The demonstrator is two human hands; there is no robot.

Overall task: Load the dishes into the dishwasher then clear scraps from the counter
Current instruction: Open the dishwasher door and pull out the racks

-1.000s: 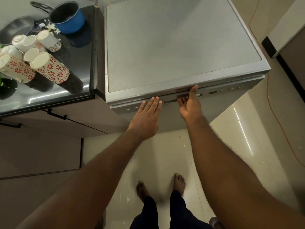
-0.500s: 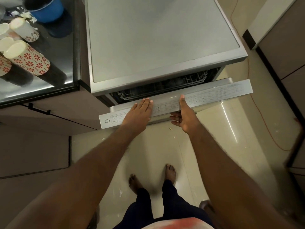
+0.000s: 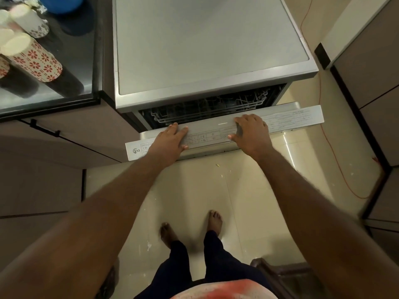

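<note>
The silver dishwasher [image 3: 205, 46] stands beside the dark counter [image 3: 86, 61], and its door [image 3: 291, 119] is tipped partly open toward me. A wire rack [image 3: 207, 108] shows in the gap. My left hand [image 3: 170, 141] lies flat, fingers straight, on the door's top edge over the control panel. My right hand [image 3: 251, 134] sits further right on the same edge, its fingers bent over the far side and its thumb along the front. Upturned cups with red flowers [image 3: 34, 59] stand on the counter at the left, next to a blue pot [image 3: 62, 3].
Small scraps [image 3: 218, 165] lie on the pale floor tiles in front of the door. An orange cord [image 3: 336, 160] runs along the floor on the right, beside brown cabinets [image 3: 367, 61]. A dark piece of furniture [image 3: 285, 275] stands at my lower right. My bare feet are just behind the door.
The door went from shut to tipped open and has swung further out. My right hand moved from under the edge to on top of it; my left hand stays flat on it.
</note>
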